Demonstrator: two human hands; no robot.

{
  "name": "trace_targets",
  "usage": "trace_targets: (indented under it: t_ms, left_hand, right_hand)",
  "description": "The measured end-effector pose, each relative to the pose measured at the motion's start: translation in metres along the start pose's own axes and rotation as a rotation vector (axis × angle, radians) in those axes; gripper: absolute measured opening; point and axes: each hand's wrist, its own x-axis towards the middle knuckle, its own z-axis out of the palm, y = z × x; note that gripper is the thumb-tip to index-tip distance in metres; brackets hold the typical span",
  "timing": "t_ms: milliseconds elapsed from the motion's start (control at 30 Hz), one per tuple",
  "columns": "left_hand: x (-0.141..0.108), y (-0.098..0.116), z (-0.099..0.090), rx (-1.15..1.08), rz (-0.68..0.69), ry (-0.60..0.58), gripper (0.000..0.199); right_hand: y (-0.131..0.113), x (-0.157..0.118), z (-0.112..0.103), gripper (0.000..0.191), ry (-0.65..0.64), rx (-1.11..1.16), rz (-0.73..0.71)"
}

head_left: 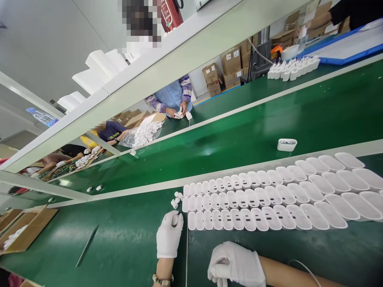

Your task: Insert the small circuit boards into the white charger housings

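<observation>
Three rows of white cups (258, 219) stand on the green counter (128, 239) at four o'clock, small white pieces (175, 202) beside their near end. Just below these, the gloved left hand (169, 235) points upward, fingers curled; the gloved right hand (235, 265) reaches leftward at five o'clock, fingers bent. Whether either pinches something, I cannot tell. Cartons (231, 61) at one o'clock carry unreadable white labels (236, 53).

The worktop (125, 239) is green, the rail (143, 186) along its far edge off-white. The left glove (169, 236), right glove (236, 265), small pieces (174, 204) and 3 rows of cups (329, 214) by the far edge are white, some cups showing black marks. The left edge's box (32, 235) is brown; the bracelet (162, 280) mixes dark and cream beads.
</observation>
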Motion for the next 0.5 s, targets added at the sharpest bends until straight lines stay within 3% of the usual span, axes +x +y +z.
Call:
trace_targets:
  t_ms: [333,500]
  left_hand:
    - [-0.002,-0.016,-0.004,-0.164,-0.050,0.161,0.034]
    - [-0.002,-0.017,-0.002,-0.203,-0.037,0.136,0.033]
  right_hand:
    - [-0.003,0.000,0.000,0.027,0.004,-0.014,0.003]
    - [0.007,0.007,-0.003,0.030,-0.051,-0.012,0.038]
